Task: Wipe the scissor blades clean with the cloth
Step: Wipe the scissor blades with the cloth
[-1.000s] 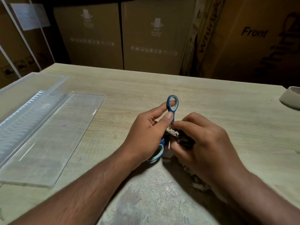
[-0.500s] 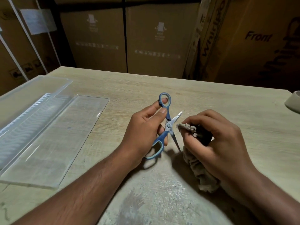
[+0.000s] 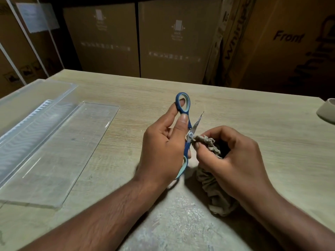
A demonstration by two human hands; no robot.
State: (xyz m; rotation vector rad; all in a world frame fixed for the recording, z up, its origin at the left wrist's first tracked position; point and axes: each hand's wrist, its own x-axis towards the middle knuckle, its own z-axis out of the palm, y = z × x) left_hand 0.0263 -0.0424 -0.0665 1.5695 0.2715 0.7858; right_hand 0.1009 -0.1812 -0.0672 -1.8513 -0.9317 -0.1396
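Scissors point(image 3: 188, 134), cloth point(image 3: 208, 144), clear tray point(image 3: 23, 105) leftward, boxes point(image 3: 174, 38) behind

Bare desk point(image 3: 244, 124) from twelve to two o'clock; clear tray point(image 3: 36, 124) blocks nine, cardboard boxes point(image 3: 174, 42) wall twelve.

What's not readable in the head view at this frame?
- Second blade of the scissors: hidden behind the cloth and the right hand.
- Lower handle loop: mostly covered by the left hand.
- Dirt on the exposed blade: too small to judge.
- Object at the right edge: cut off by the frame.
- Small print on the boxes: blurred.
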